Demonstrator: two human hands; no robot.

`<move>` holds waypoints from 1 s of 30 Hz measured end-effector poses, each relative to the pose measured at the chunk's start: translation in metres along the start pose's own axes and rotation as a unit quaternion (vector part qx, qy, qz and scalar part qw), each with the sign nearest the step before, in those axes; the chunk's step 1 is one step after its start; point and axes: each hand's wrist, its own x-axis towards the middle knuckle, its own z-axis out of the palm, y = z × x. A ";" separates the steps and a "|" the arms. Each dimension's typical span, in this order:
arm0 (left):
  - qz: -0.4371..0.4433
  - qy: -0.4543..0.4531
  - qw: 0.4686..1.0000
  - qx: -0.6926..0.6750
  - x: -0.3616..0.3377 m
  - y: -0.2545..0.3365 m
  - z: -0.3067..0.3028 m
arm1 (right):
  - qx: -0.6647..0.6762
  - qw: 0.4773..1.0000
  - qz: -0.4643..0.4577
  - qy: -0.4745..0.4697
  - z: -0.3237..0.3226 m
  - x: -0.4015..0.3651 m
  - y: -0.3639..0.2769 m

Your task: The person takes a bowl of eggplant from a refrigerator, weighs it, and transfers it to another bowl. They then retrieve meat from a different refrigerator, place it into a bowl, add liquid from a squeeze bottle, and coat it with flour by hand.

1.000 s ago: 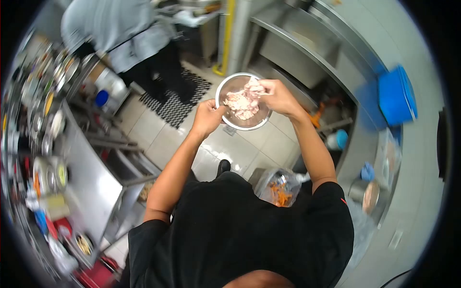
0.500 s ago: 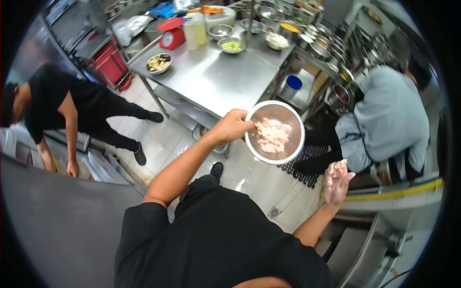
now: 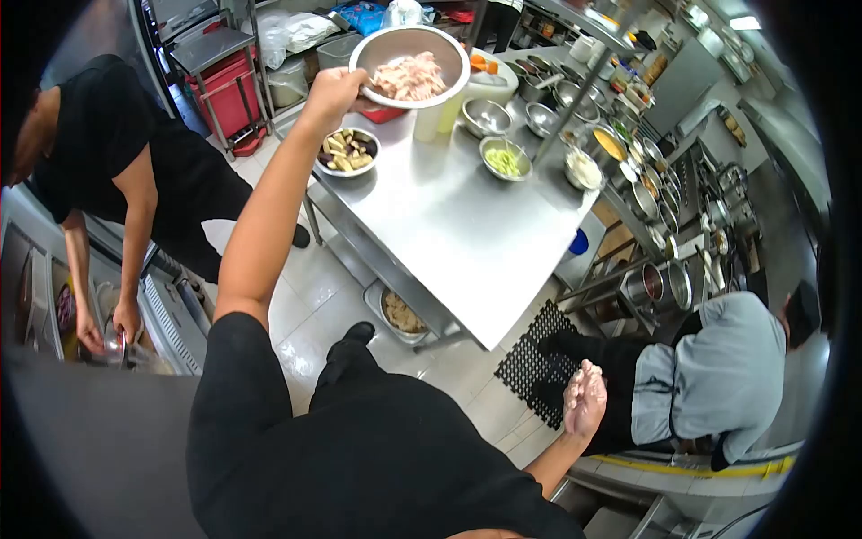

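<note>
My left hand (image 3: 339, 101) grips the rim of a metal bowl (image 3: 442, 43), its fingers closed on the left side. Pale raw meat pieces (image 3: 409, 77) lie inside the bowl, which is held above the far left part of the steel table (image 3: 458, 242). Just below it on the table stands a smaller bowl of cut eggplant (image 3: 347, 151). My right hand (image 3: 585, 401) is raised low at the right, away from the table, with its fingers loosely curled and apart. Pale wet residue coats those fingers; no separate object shows in it.
Bowls of green slices (image 3: 505, 162) and white food (image 3: 584, 169) stand on the table, near a metal post. One person (image 3: 99, 144) bends over a drawer at left. Another in grey (image 3: 727, 368) bends at right, beside a black floor mat (image 3: 530, 359).
My left hand has carried the meat bowl up and left, over the table's far side. My right hand has moved lower, its fingers more curled. The view has shifted, and the table shows nearer.
</note>
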 end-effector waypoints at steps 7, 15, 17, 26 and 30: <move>-0.020 0.050 0.997 0.060 0.235 -0.081 -0.074 | -0.044 0.998 0.038 -0.009 0.118 0.077 0.046; -0.133 0.118 0.980 0.095 0.313 -0.148 -0.058 | -0.052 0.999 0.011 0.011 0.175 0.099 0.084; -0.158 0.138 0.973 0.093 0.329 -0.169 -0.058 | -0.080 0.997 0.015 0.013 0.184 0.103 0.086; -0.188 0.133 0.970 0.079 0.321 -0.168 -0.057 | -0.076 0.993 0.066 0.054 0.218 0.126 0.092; -0.214 0.110 0.966 0.093 0.312 -0.159 -0.064 | -0.103 0.990 0.081 0.040 0.222 0.134 0.091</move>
